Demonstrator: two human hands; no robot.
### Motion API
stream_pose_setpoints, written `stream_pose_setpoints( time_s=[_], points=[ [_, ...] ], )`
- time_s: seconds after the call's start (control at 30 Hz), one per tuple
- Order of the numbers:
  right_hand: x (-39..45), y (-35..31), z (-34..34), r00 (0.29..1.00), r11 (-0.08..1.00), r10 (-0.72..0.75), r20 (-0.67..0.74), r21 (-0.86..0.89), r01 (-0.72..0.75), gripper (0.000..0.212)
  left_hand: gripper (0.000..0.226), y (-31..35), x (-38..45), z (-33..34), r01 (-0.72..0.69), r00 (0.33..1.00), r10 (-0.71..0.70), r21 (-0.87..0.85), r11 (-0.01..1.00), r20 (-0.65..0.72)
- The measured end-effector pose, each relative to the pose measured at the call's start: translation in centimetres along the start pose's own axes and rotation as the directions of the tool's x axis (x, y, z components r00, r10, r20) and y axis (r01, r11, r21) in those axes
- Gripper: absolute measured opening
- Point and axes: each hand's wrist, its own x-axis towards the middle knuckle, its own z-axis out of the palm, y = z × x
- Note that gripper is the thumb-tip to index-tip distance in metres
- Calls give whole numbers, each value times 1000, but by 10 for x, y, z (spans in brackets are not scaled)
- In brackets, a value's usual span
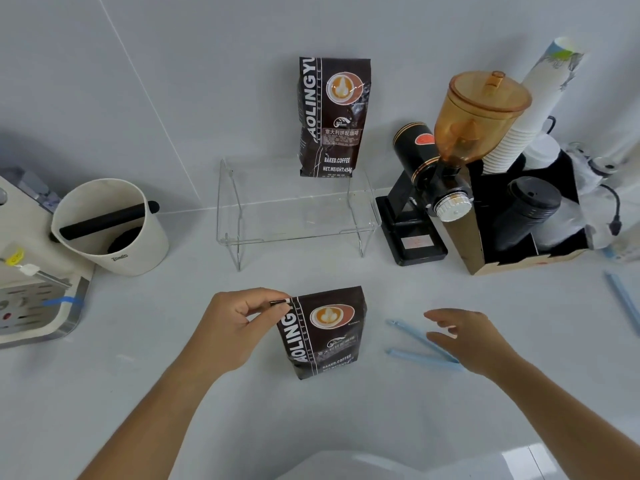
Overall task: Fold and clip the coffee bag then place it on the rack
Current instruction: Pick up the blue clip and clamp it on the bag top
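Observation:
A dark brown coffee bag (325,336) stands upright on the white counter in front of me, its top folded down. My left hand (239,320) pinches the folded top at the bag's upper left corner. To the right of the bag lies a light blue sealing clip (415,344), spread open in a V. My right hand (467,336) hovers over the clip's hinge end with fingers apart and nothing in it. Behind stands a clear acrylic rack (242,202); a second, taller coffee bag (332,116) rests upright on its right side against the wall.
A white knock box (114,237) and an espresso machine (31,289) sit at the left. At the right are a black coffee grinder with amber hopper (450,157) and a cardboard organiser with paper cups and lids (526,216). Another blue clip (623,299) lies at the far right.

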Motion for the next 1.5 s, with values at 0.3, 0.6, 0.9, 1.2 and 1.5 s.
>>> stream_pose_setpoints(
  time_s=[0.3,0.6,0.9,1.2,1.5],
  points=[
    [-9,27,29,992,980,76,101,-189,-56,56,21,-4,-5,2,16,1000,-17,-37,999,-9],
    [-15,30,34,996,964,-34,84,-259,55,7,28,-7,-4,4,21,999,-22,-52,998,-27],
    [-14,13,30,997,987,-77,6,-140,77,2,21,-11,-4,5,55,998,-57,-59,997,-39],
    [-12,-41,-22,982,964,-34,-185,254,82,27,22,-9,3,6,55,998,-58,-84,995,-35],
    [-18,-94,-47,989,567,-99,-105,811,143,16,34,-4,7,6,65,997,-70,-138,988,-34]
  ],
)
